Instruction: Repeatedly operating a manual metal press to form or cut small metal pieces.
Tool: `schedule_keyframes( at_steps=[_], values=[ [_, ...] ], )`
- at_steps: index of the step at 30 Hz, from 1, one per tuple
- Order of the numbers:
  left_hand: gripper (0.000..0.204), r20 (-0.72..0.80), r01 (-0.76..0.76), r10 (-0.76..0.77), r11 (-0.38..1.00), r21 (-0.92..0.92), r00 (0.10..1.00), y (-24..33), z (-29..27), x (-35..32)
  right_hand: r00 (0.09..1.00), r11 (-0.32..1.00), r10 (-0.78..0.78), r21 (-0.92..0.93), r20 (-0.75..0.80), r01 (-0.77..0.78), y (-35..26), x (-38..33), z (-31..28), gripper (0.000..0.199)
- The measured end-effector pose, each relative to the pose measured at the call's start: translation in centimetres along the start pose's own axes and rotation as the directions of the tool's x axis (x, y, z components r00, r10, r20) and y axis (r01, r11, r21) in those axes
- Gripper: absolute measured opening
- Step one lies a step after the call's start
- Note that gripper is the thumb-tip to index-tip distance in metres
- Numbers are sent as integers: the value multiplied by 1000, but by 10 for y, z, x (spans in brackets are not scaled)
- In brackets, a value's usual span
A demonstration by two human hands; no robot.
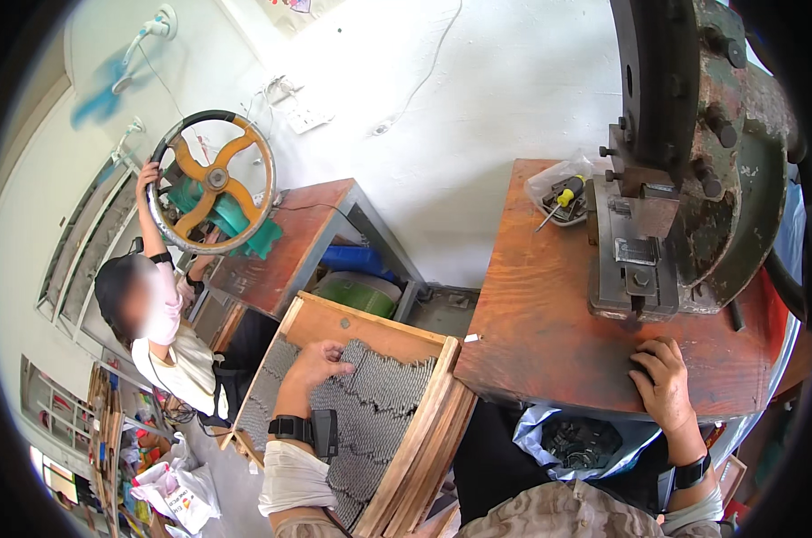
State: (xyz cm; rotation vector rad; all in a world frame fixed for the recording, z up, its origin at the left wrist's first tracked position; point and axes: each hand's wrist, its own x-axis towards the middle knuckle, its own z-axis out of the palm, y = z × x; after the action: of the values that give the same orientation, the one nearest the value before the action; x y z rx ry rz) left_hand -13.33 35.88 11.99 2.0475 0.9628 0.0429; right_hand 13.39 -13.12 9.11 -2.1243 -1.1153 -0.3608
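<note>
The left hand [315, 366], its hold impossible to tell, lay over small grey metallic pieces [384, 394] while the right hand [666, 384], fingers loosely spread, touched the reddish-brown wooden tabletop [536, 314].

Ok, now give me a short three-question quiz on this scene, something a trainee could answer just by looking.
1. Which of the person's own hands is at the small grey pieces in the wooden tray?
2. True or false: the yellow-handled screwdriver lies on the floor.
3. Fill in: the co-worker's raised hand is at the rim of a yellow-spoked ____.

Key:
1. The left hand; the right hand is by the front edge of the workbench.
2. False: the screwdriver rests in a pale plastic container on the workbench.
3. Wheel.
</note>
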Motion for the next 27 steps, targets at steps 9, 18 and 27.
schedule_keyframes(
  at_steps=[9,18,27],
  values=[
    [49,-82,-222,242,954,199,967,-14,22,1,1000,1000,-14,-16,-10,13,0,0,-1,25],
    [47,-185,-177,298,856,485,936,-8,19,13,999,999,-21,-38,-27,20,3,-1,-2,24],
    [39,-175,-400,373,903,-156,911,151,68,4,997,992,-77,-97,-18,75,8,-3,3,20]
  ],
)
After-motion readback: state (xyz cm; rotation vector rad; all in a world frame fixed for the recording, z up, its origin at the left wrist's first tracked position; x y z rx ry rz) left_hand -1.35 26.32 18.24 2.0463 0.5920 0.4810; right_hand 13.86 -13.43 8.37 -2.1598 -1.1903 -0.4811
